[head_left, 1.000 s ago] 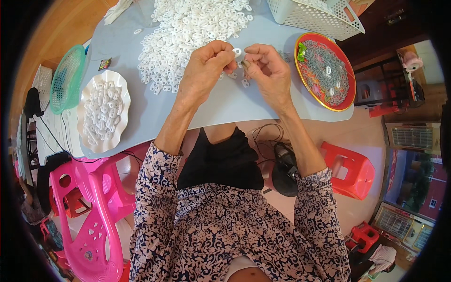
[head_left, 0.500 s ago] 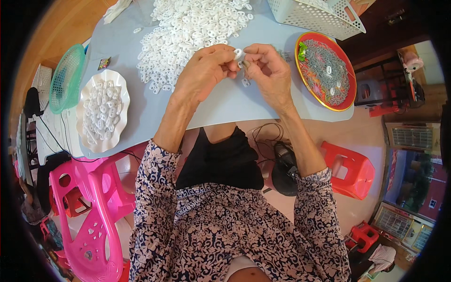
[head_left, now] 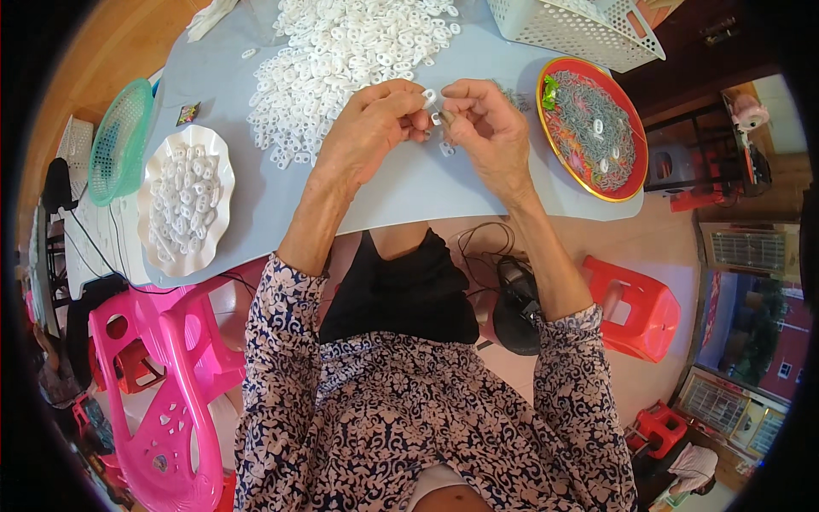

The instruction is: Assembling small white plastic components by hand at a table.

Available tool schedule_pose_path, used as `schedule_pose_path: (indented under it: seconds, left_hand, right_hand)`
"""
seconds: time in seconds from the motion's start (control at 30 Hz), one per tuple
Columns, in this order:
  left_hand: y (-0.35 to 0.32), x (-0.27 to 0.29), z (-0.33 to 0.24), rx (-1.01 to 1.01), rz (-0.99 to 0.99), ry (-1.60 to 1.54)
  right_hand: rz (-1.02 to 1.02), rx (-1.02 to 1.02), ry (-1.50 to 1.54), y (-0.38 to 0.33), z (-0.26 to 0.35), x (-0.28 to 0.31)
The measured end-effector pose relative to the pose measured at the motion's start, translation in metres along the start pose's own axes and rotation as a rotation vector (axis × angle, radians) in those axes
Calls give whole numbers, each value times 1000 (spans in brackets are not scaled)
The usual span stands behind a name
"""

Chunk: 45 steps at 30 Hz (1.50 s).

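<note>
My left hand (head_left: 371, 128) pinches a small white oval plastic piece (head_left: 429, 97) with holes between thumb and forefinger. Facing it, my right hand (head_left: 493, 132) has thumb and fingers pressed together close to the piece; whatever they hold is too small to make out. A second white piece shows between the hands, just below the first, and another lies on the table under my right fingertips. Beyond my left hand spreads a big heap of similar white pieces (head_left: 341, 72). To the right, a red gold-rimmed tray (head_left: 632, 179) carries many thin grey pieces and a few white ovals.
A white scalloped dish (head_left: 225, 192) of white pieces stands at the table's left edge, near a green basket (head_left: 128, 145). A white perforated basket (head_left: 589, 38) sits at the far right. Below are a pink chair (head_left: 158, 418) and a red stool (head_left: 644, 311).
The white piece in my left fingers has tilted slightly, and the second piece between the hands has turned a little. Both hands stay almost in place.
</note>
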<state>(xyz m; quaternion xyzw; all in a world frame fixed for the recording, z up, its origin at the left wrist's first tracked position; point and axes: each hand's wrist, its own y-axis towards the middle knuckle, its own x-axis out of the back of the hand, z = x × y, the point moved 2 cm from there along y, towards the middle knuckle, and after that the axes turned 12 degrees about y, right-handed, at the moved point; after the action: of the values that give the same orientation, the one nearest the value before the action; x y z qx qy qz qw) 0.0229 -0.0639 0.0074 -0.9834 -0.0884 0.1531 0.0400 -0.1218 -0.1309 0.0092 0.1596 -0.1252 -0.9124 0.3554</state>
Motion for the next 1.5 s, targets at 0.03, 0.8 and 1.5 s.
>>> schedule_pose_path:
  seconds: [0.03,0.8,1.5]
  left_hand:
    - [0,0,0,0,1,0]
    - [-8,-9,-3,-246,-6,621]
    - [-10,-14,-7,-224,-64,633]
  right_hand:
    - [-1,0,-1,0,0,0]
    - [-13,19,-38,0,-1,1]
    - [53,181,-276,-1,1,-3]
